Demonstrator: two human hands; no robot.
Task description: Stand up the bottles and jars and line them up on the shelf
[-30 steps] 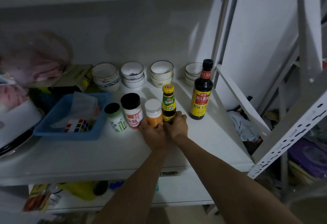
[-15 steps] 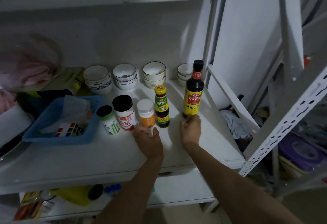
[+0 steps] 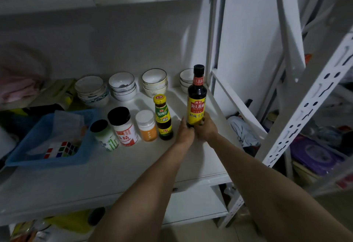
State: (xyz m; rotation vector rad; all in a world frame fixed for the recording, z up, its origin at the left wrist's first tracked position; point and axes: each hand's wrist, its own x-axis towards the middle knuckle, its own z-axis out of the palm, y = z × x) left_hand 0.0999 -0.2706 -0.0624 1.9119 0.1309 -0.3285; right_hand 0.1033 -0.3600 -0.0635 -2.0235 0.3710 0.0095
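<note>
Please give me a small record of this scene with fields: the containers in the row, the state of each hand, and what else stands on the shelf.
row, left to right: green-label jar; red-label jar; orange jar; small sauce bottle; soy sauce bottle
posture: all upright
left hand: at soy sauce bottle base
right hand: gripping soy sauce bottle base
behind: stacked bowls
left side: blue basket with puzzle cube
surface: white shelf
</note>
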